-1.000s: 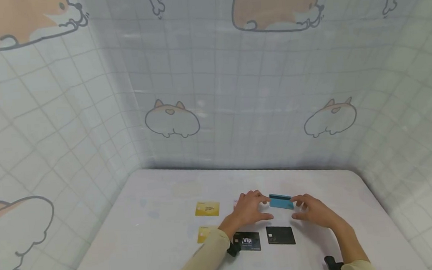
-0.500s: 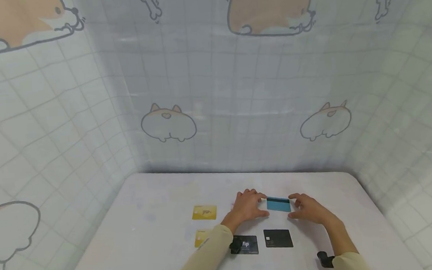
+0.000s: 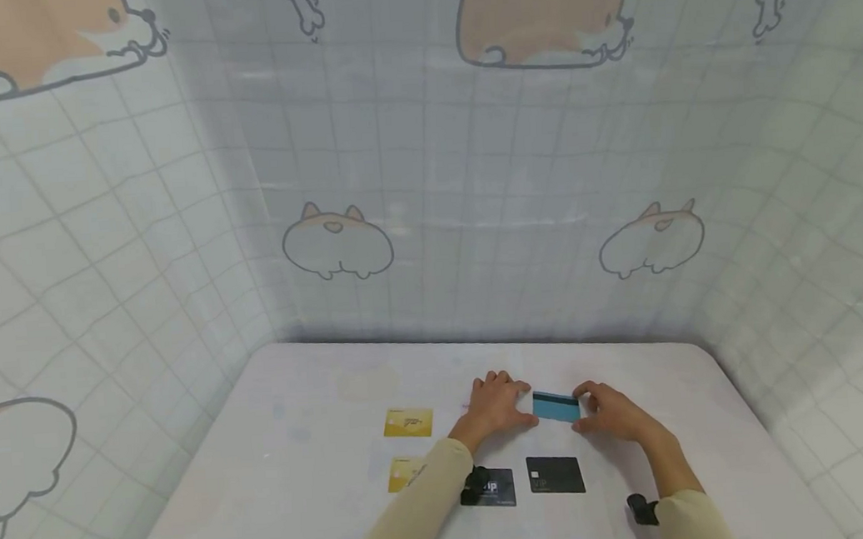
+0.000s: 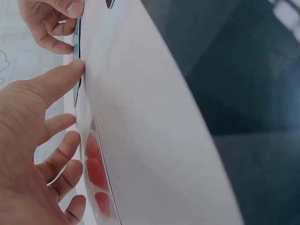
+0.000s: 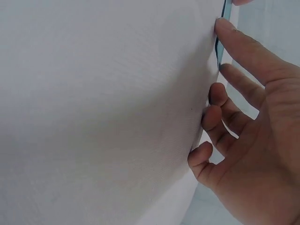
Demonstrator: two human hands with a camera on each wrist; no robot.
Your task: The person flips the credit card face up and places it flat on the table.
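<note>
A blue card (image 3: 556, 408) with a dark stripe lies flat on the white table between both hands. My left hand (image 3: 495, 404) is at its left end, thumb and index finger spread near the two corners. At the right end, my right hand (image 3: 613, 411) has its thumb and index finger likewise near the corners. In the left wrist view, the left thumb (image 4: 65, 82) meets the card's near edge. Another card with red shapes (image 4: 97, 171) lies by the left hand's other fingers, mostly hidden in the head view. The right thumb (image 5: 243, 47) touches the blue card's edge.
Two black VIP cards (image 3: 555, 475) lie nearer the person, one partly behind the left wrist's black camera mount (image 3: 477, 485). Two yellow cards (image 3: 408, 422) are at the left, the nearer partly covered by the left sleeve (image 3: 421, 504). Patterned sheets (image 3: 433, 177) enclose the table.
The head view has shifted slightly. Both hands stay at the blue card's ends, the right thumb and fingertips drawing a little closer to it. The card looks slightly straighter or unmoved.
</note>
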